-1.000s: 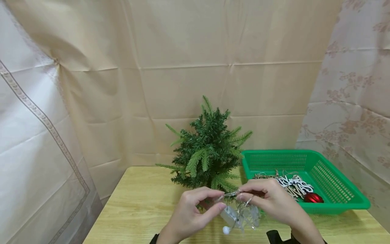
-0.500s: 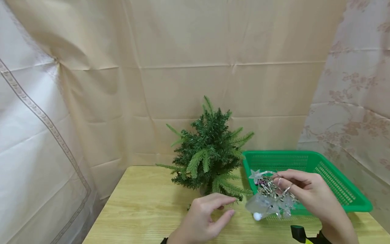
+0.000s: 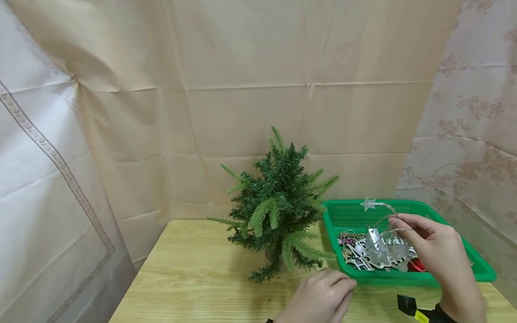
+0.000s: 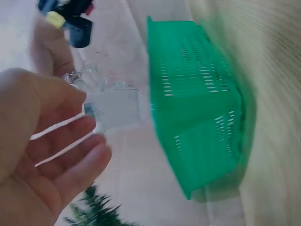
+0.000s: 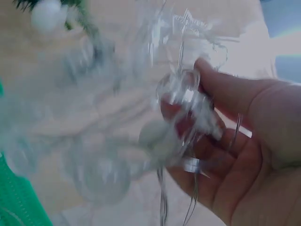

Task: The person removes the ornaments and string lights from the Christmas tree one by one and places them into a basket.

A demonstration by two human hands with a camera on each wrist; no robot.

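Observation:
Over the basket my right hand pinches a bundle of clear string lights by its wires. A clear star sticks out on one strand, up and to the left of the fingers. A whitish box hangs with the bundle in the left wrist view. Blurred clear bulbs and a small white ball show in the right wrist view. My left hand is at the table's front, near the basket's left corner. Its fingers are loosely bent and hold nothing.
A green plastic basket stands on the right of the wooden table. Inside lie several letter-shaped ornaments and a red ornament. A small artificial Christmas tree stands mid-table. Cloth curtains hang behind.
My right hand has carried the string lights rightward from before the tree to over the basket. My left hand has let go of them and moved right and down.

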